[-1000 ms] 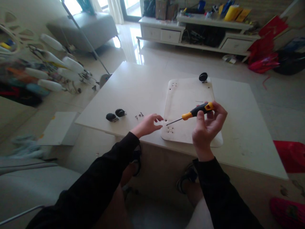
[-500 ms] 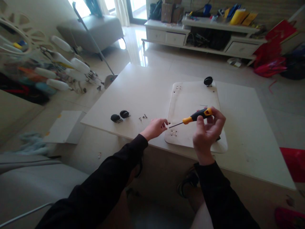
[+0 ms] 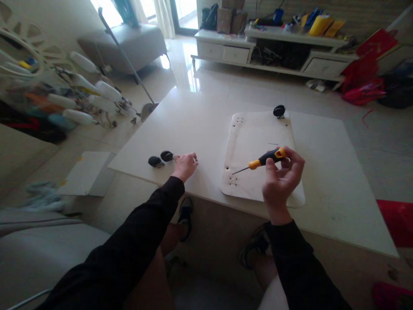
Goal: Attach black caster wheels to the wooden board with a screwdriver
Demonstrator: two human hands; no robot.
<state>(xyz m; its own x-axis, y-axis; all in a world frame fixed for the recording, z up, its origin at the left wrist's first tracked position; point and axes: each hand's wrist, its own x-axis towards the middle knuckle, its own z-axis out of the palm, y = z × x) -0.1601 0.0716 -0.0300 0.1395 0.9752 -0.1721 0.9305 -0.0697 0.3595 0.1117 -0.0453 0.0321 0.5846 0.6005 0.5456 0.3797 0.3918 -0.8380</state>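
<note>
My right hand (image 3: 282,181) grips a screwdriver (image 3: 266,159) with a black and yellow handle. Its thin shaft slants down left, the tip over the near left corner of a white board (image 3: 254,133) with rounded corners and small holes. My left hand (image 3: 184,166) is on the table left of the board, fingers curled together over the small screws (image 3: 196,160), which it mostly hides. Beside that hand lie two black caster wheels, one nearer (image 3: 167,155) and one farther left (image 3: 155,162). Another caster (image 3: 279,111) stands at the board's far right corner.
The white table (image 3: 200,116) carries all this. A thin dark strip (image 3: 272,144) lies on the board. On the floor at left is a white box (image 3: 87,172). Beyond the table stands a low white cabinet (image 3: 226,51) loaded with boxes and tools.
My left hand has moved left from the board's edge to the loose screws, now covering them. The right hand keeps hold of the screwdriver in nearly the same place.
</note>
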